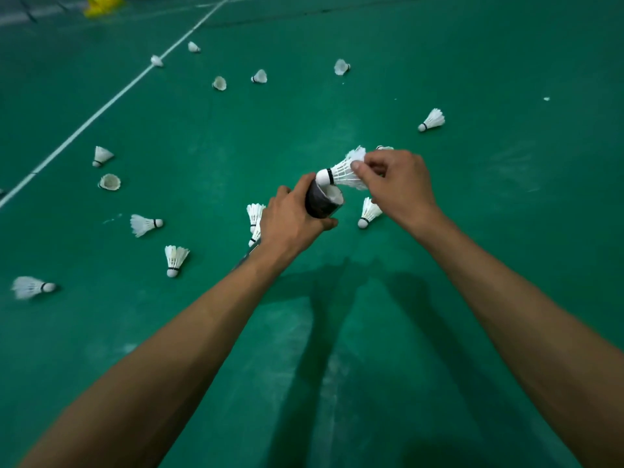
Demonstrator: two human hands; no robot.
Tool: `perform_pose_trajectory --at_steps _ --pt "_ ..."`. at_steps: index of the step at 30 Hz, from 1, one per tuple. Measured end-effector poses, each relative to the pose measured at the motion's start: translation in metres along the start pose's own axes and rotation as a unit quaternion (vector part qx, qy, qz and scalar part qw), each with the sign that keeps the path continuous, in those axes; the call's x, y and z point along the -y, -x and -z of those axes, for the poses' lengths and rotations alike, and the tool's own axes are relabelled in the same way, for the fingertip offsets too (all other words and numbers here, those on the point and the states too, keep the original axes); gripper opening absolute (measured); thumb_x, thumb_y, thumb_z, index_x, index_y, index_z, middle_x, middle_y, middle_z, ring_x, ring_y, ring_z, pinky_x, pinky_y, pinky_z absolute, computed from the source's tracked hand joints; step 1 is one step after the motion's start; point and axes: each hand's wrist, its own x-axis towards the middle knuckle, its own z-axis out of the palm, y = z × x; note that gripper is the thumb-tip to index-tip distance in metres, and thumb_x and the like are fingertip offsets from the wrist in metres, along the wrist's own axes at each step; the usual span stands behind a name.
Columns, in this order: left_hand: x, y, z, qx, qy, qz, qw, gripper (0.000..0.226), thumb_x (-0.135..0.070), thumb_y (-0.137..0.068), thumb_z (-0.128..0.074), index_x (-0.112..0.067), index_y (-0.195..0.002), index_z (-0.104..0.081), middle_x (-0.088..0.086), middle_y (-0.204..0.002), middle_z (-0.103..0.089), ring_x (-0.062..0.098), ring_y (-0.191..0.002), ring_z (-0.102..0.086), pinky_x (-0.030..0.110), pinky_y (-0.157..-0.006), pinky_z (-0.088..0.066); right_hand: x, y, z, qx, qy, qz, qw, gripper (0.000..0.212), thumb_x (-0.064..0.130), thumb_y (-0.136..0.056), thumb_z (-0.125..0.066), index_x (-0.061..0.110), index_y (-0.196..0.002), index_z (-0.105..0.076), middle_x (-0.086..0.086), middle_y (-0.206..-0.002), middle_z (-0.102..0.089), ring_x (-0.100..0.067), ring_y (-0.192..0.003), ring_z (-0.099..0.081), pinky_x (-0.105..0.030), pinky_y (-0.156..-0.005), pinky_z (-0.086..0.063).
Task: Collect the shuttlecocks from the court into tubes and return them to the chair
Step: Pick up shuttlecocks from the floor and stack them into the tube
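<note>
The right hand (395,187) pinches a white shuttlecock (341,172) by its feather skirt, thumb and fingers curled closed on it, cork pointing down-left and sitting right at the open mouth of a dark tube (320,202). The left hand (290,224) is wrapped around that tube near its top, fingers curled tight on it, the tube tilted toward the right hand. Around both hands, many more shuttlecocks lie scattered on the green court floor (506,231), one just beside the right wrist (368,212), others near a white line (101,109).

Loose shuttlecocks (176,260) dotted the floor (506,231) ahead and left, two lying just beside the tube (320,206). Open floor stretched to the right and nearest the person.
</note>
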Motion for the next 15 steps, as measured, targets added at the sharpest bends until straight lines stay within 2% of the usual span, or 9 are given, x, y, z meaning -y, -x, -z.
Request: perform_pose_trajectory --at_steps 2,4,8,9,11,13,15 --pt "-0.002 -0.003 0.002 0.000 0.012 0.005 1.000 0.090 -0.062 -0.065 -0.085 -0.049 -0.142 -0.041 0.008 -0.115 -0.060 0.035 -0.106 -0.062 0.042 -0.091 -0.052 0.002 0.001 0.007 -0.024 0.081 0.011 0.996 0.031 0.046 -0.094 -0.062 0.020 -0.080 -0.074 0.003 -0.071 -0.070 -0.020 -0.070 -0.064 -0.031 -0.063 -0.045" --pt "-0.005 -0.006 0.002 0.008 0.023 -0.004 1.000 0.089 -0.062 -0.064 -0.085 -0.049 -0.141 -0.042 0.008 -0.115 -0.061 0.035 -0.107 -0.063 0.042 -0.092 -0.053 0.001 0.001 0.014 -0.020 0.063 0.028 0.997 0.030 0.044 -0.092 -0.063 0.020 -0.081 -0.076 0.001 -0.075 -0.073 -0.020 -0.074 -0.067 -0.031 -0.067 -0.047" --pt "-0.023 -0.011 -0.001 0.032 0.048 -0.044 0.997 0.088 -0.059 -0.064 -0.086 -0.050 -0.140 -0.042 0.007 -0.115 -0.060 0.035 -0.107 -0.062 0.041 -0.091 -0.052 0.006 0.001 0.016 0.009 0.093 0.055 0.994 0.031 0.046 -0.091 -0.058 0.023 -0.089 -0.079 0.001 -0.085 -0.078 -0.023 -0.084 -0.071 -0.041 -0.085 -0.049" --pt "-0.028 -0.014 -0.002 0.033 0.057 -0.054 0.996 0.087 -0.059 -0.065 -0.085 -0.049 -0.140 -0.042 0.007 -0.115 -0.060 0.035 -0.107 -0.063 0.040 -0.090 -0.052 0.009 0.000 0.013 0.027 0.117 0.051 0.992 0.033 0.047 -0.092 -0.055 0.024 -0.089 -0.078 0.000 -0.083 -0.077 -0.026 -0.084 -0.070 -0.041 -0.086 -0.048" --pt "-0.036 -0.022 -0.001 0.034 0.081 -0.069 0.994 0.086 -0.058 -0.066 -0.085 -0.049 -0.140 -0.042 0.007 -0.115 -0.061 0.035 -0.106 -0.063 0.040 -0.089 -0.052 0.012 -0.001 0.007 0.102 0.136 0.008 0.985 0.037 0.044 -0.100 -0.048 0.021 -0.081 -0.070 -0.002 -0.073 -0.068 -0.028 -0.075 -0.063 -0.036 -0.074 -0.042" --pt "-0.038 -0.029 -0.001 0.038 0.092 -0.084 0.991 0.085 -0.056 -0.066 -0.085 -0.048 -0.140 -0.042 0.008 -0.114 -0.060 0.036 -0.105 -0.063 0.041 -0.089 -0.052 0.014 -0.001 0.006 0.163 0.025 -0.086 0.982 0.047 0.044 -0.107 -0.041 0.019 -0.074 -0.063 0.002 -0.072 -0.062 -0.020 -0.073 -0.058 -0.033 -0.068 -0.039" --pt "-0.035 -0.035 -0.004 0.049 0.089 -0.101 0.990 0.087 -0.056 -0.066 -0.086 -0.048 -0.140 -0.042 0.008 -0.112 -0.059 0.036 -0.104 -0.063 0.041 -0.089 -0.052 0.014 0.000 0.007 0.136 -0.132 -0.152 0.970 0.047 0.042 -0.109 -0.039 0.019 -0.086 -0.074 0.003 -0.090 -0.073 -0.012 -0.088 -0.067 -0.022 -0.079 -0.048"
